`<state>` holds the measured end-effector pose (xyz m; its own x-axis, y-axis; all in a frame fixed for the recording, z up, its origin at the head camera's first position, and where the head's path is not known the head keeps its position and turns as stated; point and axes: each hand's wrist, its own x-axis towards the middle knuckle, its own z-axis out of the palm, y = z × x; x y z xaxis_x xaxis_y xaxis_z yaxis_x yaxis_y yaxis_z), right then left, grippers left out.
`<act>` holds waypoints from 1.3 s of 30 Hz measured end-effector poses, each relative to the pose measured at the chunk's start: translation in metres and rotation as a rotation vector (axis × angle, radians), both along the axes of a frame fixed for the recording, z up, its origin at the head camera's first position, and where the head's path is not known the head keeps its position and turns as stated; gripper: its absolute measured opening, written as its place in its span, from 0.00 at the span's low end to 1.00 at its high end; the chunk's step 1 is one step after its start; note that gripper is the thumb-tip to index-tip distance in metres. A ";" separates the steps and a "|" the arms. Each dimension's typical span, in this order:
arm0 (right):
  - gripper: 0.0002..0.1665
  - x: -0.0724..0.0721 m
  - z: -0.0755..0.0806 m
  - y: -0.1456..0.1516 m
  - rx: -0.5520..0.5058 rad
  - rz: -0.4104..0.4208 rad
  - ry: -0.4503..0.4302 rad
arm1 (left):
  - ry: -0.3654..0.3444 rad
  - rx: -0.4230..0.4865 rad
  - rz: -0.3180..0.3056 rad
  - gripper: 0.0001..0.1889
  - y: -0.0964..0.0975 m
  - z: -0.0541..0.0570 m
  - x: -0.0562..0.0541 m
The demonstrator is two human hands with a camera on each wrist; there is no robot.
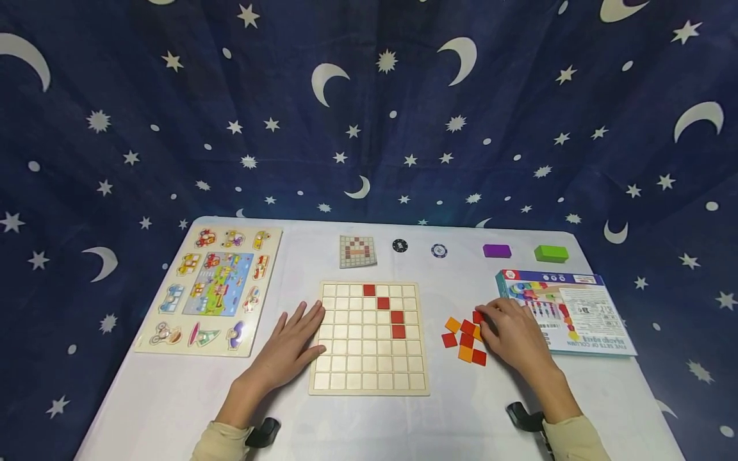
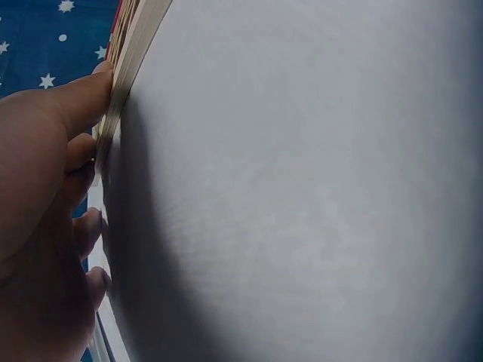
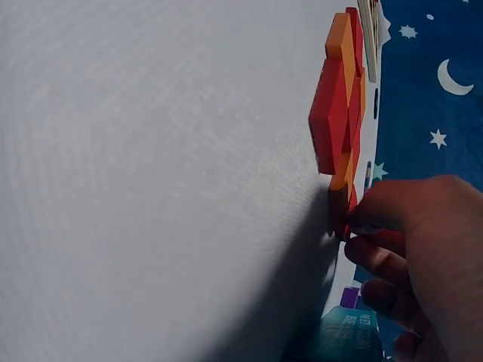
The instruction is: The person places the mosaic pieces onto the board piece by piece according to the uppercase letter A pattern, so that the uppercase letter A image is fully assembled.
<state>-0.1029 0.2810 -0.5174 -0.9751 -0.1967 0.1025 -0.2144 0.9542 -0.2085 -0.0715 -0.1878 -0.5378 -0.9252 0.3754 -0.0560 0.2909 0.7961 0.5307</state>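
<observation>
A pale wooden grid board [image 1: 369, 358] lies flat on the table. Several red tiles [image 1: 398, 317] sit in its cells, stepping diagonally down from the top row toward the right. My left hand [image 1: 286, 349] rests at the board's left edge, fingers spread, with the thumb touching the side. Right of the board is a loose pile of red and orange tiles [image 1: 466, 339], some overlapping. At the pile's upper right, my right hand [image 1: 513, 333] pinches a red tile [image 1: 478, 317] between thumb and fingertips. In the right wrist view the fingers partly hide that tile.
Behind the board lie a small pattern card [image 1: 357, 251], two round chips [image 1: 400, 245], a purple block [image 1: 497, 251] and a green block [image 1: 551, 254]. A vehicle puzzle board [image 1: 151, 323] is at left. A bead-set box [image 1: 599, 330] lies beside the right hand.
</observation>
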 end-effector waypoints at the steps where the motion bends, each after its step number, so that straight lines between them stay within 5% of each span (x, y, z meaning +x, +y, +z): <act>1: 0.24 0.000 0.000 0.000 0.000 0.007 -0.009 | 0.001 0.000 0.000 0.40 0.000 0.000 0.000; 14: 0.25 -0.006 0.000 0.003 0.003 0.029 -0.047 | 0.013 -0.003 -0.001 0.40 -0.001 0.000 0.000; 23: 0.23 -0.001 -0.006 -0.011 -0.069 0.006 0.083 | 0.004 -0.008 -0.003 0.40 -0.001 0.001 -0.002; 29: 0.20 0.010 -0.008 -0.053 -0.117 0.136 0.152 | 0.000 -0.012 -0.001 0.40 -0.001 0.001 -0.002; 39: 0.18 0.028 -0.014 -0.111 -0.102 0.295 0.141 | -0.007 -0.009 0.001 0.40 0.001 0.003 0.001</act>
<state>-0.0753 0.1702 -0.5310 -0.8528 -0.4497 0.2656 -0.5112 0.8227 -0.2486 -0.0707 -0.1871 -0.5352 -0.9250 0.3743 -0.0659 0.2868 0.8012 0.5253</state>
